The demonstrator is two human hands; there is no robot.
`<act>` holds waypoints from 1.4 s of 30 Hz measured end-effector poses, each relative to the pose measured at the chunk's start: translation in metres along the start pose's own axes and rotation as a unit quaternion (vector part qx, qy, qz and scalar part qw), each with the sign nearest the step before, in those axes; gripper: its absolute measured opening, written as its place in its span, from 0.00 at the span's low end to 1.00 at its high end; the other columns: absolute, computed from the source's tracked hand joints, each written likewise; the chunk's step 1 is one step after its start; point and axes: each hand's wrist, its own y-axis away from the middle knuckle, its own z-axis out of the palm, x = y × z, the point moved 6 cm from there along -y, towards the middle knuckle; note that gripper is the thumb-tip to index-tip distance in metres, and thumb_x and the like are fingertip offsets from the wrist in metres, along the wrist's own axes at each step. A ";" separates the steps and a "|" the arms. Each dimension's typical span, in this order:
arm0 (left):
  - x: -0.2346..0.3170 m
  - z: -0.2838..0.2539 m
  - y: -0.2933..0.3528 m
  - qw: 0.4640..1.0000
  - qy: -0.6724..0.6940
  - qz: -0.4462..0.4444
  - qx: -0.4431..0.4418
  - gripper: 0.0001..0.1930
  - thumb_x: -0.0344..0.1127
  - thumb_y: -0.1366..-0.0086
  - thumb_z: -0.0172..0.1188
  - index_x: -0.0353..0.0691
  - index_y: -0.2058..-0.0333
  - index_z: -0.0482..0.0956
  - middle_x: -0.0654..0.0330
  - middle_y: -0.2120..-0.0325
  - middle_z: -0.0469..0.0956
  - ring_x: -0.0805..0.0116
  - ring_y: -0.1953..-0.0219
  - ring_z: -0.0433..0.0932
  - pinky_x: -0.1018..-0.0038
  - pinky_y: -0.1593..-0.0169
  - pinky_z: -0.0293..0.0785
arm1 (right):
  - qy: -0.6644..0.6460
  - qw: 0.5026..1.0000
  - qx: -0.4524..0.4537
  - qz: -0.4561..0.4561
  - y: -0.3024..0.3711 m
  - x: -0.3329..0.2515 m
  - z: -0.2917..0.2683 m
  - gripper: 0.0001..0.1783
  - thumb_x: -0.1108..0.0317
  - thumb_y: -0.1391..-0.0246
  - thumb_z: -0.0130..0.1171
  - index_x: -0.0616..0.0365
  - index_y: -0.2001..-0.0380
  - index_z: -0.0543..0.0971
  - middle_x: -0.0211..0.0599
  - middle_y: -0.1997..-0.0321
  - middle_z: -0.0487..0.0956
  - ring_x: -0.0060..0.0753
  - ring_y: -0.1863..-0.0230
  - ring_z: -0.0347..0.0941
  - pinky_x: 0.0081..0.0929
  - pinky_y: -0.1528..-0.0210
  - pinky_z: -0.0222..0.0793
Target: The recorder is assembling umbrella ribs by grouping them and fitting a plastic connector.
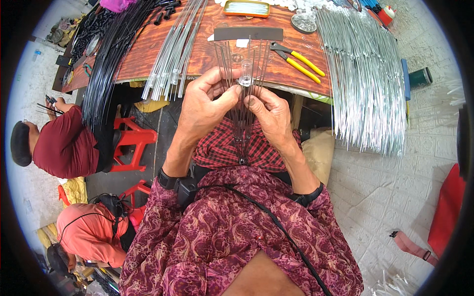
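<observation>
A bundle of thin dark metal ribs (241, 129), like those of an umbrella frame, stands between my hands. Its lower ends meet at my lap, and the upper ends fan out over the table edge. In the middle of the fan sits a clear plastic tube (246, 74) with a wider lower end. My left hand (201, 106) is closed, thumb and fingers pinching at the tube's base. Just below and to the right, my right hand (272, 112) is closed on the ribs, its thumb near the tube. Some fingertips are hidden behind the ribs.
Yellow-handled pliers (303, 64) and a dark flat bar (248, 33) lie on the wooden table (140, 65). Silver ribs (363, 79) overhang the right edge; black ribs (106, 74) and grey ribs (175, 49) lie left. Two people sit at left by red stools (132, 143).
</observation>
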 end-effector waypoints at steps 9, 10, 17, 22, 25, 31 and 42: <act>0.000 -0.005 -0.001 0.999 0.003 -0.024 -0.042 0.17 0.22 0.41 0.58 0.27 0.52 0.72 0.57 0.58 0.77 0.74 0.58 0.77 0.79 0.53 0.74 | -0.015 1.000 -0.008 -0.003 -0.001 0.003 0.001 0.20 0.60 0.42 0.58 0.64 0.52 0.77 0.28 0.67 0.80 0.15 0.65 0.70 0.17 0.61 0.69; -0.001 -0.005 -0.001 0.999 -0.008 -0.032 -0.038 0.17 0.21 0.41 0.59 0.27 0.52 0.72 0.57 0.59 0.77 0.74 0.57 0.77 0.79 0.53 0.74 | -0.013 1.000 -0.009 -0.001 -0.001 0.004 0.001 0.20 0.60 0.41 0.58 0.64 0.52 0.77 0.28 0.67 0.80 0.15 0.65 0.70 0.17 0.61 0.69; 0.002 0.002 -0.003 0.997 -0.059 0.050 0.011 0.15 0.23 0.43 0.58 0.27 0.56 0.74 0.62 0.69 0.78 0.77 0.64 0.78 0.80 0.60 0.76 | -0.010 1.000 -0.001 -0.005 -0.002 0.002 0.003 0.18 0.63 0.41 0.57 0.63 0.52 0.77 0.29 0.65 0.81 0.15 0.63 0.71 0.17 0.60 0.69; -0.004 0.000 -0.005 0.989 -0.097 0.100 0.055 0.13 0.22 0.45 0.57 0.28 0.60 0.74 0.62 0.69 0.78 0.78 0.65 0.78 0.80 0.60 0.76 | 0.019 1.000 0.017 -0.002 -0.001 -0.003 0.005 0.17 0.64 0.41 0.57 0.63 0.52 0.77 0.30 0.64 0.81 0.15 0.62 0.72 0.17 0.59 0.69; -0.003 0.003 -0.005 0.991 -0.084 0.094 0.053 0.12 0.22 0.45 0.57 0.28 0.60 0.75 0.61 0.68 0.78 0.78 0.66 0.78 0.80 0.61 0.76 | 0.020 0.999 0.027 -0.004 0.001 -0.003 0.003 0.17 0.64 0.41 0.57 0.63 0.53 0.77 0.30 0.64 0.81 0.15 0.63 0.72 0.18 0.59 0.69; -0.009 -0.005 -0.007 0.999 0.015 0.033 0.000 0.12 0.22 0.44 0.59 0.30 0.59 0.75 0.61 0.67 0.78 0.78 0.65 0.77 0.81 0.59 0.76 | -0.014 1.000 -0.004 0.004 0.001 0.001 0.004 0.17 0.64 0.42 0.58 0.64 0.54 0.77 0.30 0.65 0.81 0.15 0.63 0.72 0.17 0.60 0.70; -0.010 -0.013 -0.008 0.995 0.066 -0.021 -0.066 0.16 0.23 0.43 0.62 0.30 0.55 0.74 0.62 0.66 0.77 0.78 0.63 0.77 0.81 0.58 0.76 | -0.101 0.995 -0.022 0.017 0.002 -0.004 0.010 0.17 0.68 0.41 0.57 0.69 0.53 0.75 0.34 0.62 0.80 0.19 0.61 0.75 0.19 0.56 0.72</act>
